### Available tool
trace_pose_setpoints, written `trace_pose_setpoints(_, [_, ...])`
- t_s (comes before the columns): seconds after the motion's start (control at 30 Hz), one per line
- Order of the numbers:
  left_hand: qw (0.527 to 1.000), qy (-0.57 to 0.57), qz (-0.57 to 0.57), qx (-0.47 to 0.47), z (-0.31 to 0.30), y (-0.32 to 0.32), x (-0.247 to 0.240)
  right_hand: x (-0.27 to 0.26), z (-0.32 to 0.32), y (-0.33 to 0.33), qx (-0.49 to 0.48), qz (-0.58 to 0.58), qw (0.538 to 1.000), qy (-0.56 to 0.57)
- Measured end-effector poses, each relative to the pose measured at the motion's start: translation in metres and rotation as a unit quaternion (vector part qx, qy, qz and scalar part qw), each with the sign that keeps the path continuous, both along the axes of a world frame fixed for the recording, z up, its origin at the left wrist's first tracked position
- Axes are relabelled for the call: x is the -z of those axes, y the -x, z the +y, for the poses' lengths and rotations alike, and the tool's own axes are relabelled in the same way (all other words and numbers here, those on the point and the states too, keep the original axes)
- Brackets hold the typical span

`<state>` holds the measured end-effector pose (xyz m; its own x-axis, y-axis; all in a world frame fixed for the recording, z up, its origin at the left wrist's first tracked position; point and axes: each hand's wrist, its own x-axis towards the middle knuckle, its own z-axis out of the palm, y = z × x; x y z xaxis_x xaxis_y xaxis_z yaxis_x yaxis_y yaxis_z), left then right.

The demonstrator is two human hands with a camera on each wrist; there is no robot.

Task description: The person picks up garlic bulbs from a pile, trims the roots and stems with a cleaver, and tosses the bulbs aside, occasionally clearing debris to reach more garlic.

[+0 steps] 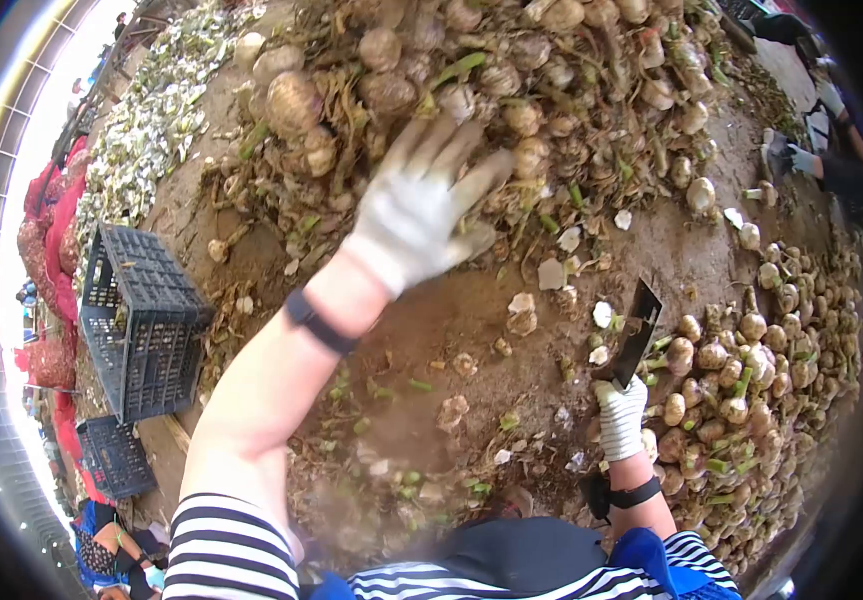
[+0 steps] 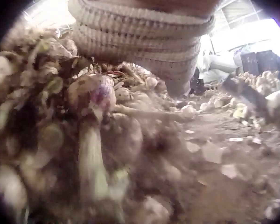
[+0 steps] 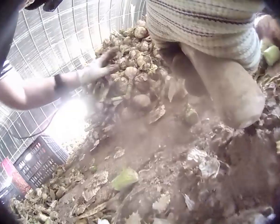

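My left hand (image 1: 416, 215), in a pale work glove with dirty fingers, reaches onto the edge of a large pile of garlic bulbs (image 1: 381, 90) with dry stalks and leaves. Its fingers are spread and straight, the tips against the pile. Close under the glove cuff in the left wrist view is a purple-tinged garlic bulb (image 2: 100, 91) with a thick stem. My right hand (image 1: 619, 415), also gloved, grips a knife (image 1: 639, 335) with a broad dark blade pointing away from me. The knife's handle is hidden in the fist. Beside this hand lies a heap of short-stemmed garlic bulbs (image 1: 751, 370).
Two dark plastic crates (image 1: 156, 330) (image 1: 116, 458) stand at the left, near red net sacks (image 1: 51, 250). Pale scraps (image 1: 151, 140) cover the ground at the upper left. Loose skins and cut stalks litter the soil before me. Another person (image 1: 846, 170) is at the far right.
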<state>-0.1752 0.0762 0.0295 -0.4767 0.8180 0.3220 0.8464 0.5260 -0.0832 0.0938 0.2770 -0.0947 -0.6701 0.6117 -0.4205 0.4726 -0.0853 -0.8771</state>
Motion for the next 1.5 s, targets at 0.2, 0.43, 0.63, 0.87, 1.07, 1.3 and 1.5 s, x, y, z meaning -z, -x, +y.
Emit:
trace_pose_setpoints(0.2, [0.901, 0.337, -0.157, -0.221, 0.061, -0.002, 0.000, -0.004, 0.008, 0.005, 0.071, 0.008, 0.990, 0.118])
trace_pose_setpoints(0.43, [0.874, 0.285, -0.219, -0.327, -0.051, -0.052, 0.058, 0.035, 0.024, -0.013, 0.131, 0.043, 0.980, 0.146])
trace_pose_setpoints(0.63, [0.887, 0.181, -0.286, -0.315, -0.130, -0.049, 0.074, 0.037, 0.031, -0.007, 0.111, 0.054, 0.983, 0.133])
trace_pose_setpoints(0.87, [0.829, 0.003, -0.283, -0.482, -0.169, -0.032, 0.066, 0.027, 0.028, -0.001, 0.132, 0.037, 0.977, 0.164])
trace_pose_setpoints(1.07, [0.992, -0.015, -0.057, -0.110, -0.077, -0.030, 0.099, 0.044, 0.031, -0.005, 0.111, -0.007, 0.985, 0.128])
trace_pose_setpoints(1.3, [0.984, 0.113, -0.028, -0.135, 0.042, -0.004, 0.049, 0.038, 0.025, 0.005, 0.089, -0.025, 0.992, 0.091])
trace_pose_setpoints(1.5, [0.917, 0.251, -0.273, -0.148, -0.049, -0.048, 0.087, 0.041, 0.028, -0.002, 0.081, -0.019, 0.989, 0.122])
